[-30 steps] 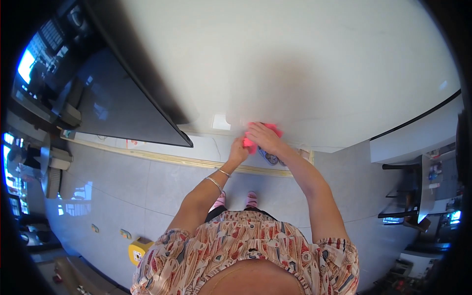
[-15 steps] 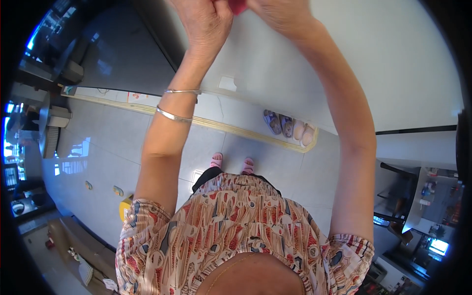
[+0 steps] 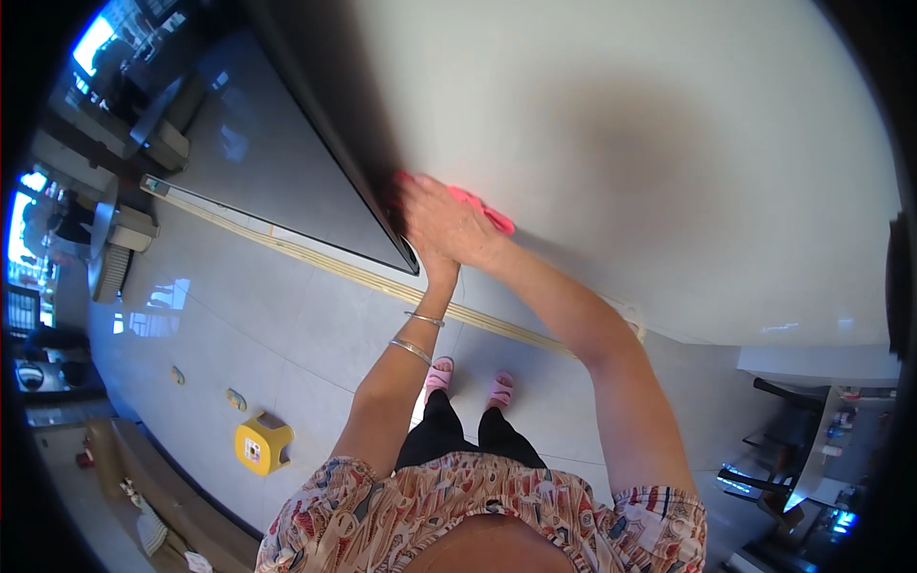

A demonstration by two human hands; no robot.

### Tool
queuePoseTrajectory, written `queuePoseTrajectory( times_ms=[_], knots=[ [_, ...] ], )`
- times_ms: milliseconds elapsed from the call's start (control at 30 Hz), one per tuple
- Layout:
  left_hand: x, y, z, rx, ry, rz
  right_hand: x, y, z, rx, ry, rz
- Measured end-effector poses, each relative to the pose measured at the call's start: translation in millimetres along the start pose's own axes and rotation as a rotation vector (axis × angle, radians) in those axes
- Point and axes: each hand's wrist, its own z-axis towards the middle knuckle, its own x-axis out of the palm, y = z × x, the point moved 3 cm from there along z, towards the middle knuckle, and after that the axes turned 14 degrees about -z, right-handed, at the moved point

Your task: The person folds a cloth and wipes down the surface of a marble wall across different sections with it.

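Pink cloth, just above the frame's centre, is pressed flat against a pale wall. The right hand lies over it, fingers spread, palm down. The left hand sits mostly hidden beneath the right, so its grip cannot be told. A dark panel borders the cloth to the left. A yellow stool stands on the tiled floor, lower left.
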Motion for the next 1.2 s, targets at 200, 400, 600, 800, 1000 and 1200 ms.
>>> queuePoseTrajectory(
  times_ms=[200, 400, 600, 800, 1000, 1200],
  knots=[
    [36, -41, -32, -0.029, 0.211, 0.577, 93, 49, -68, 0.088, 0.158, 0.252],
    [62, -46, -80, -0.521, 0.575, -0.796, 64, 32, -129, 0.310, 0.250, 0.466],
    [78, -146, -102, -0.655, 0.702, -1.196, 42, -26, -216, 0.352, 0.232, 0.273],
    [51, -274, -104, -0.474, 0.472, -0.871, -59, -128, -279, 0.247, -0.096, -0.005],
    [-7, -401, -75, 0.018, 0.137, -1.036, -145, -213, -337, 0.317, -0.251, -0.251],
    [-66, -501, -15, 0.657, -0.113, -0.947, -240, -293, -370, 0.407, -0.322, -0.411]
  ],
)
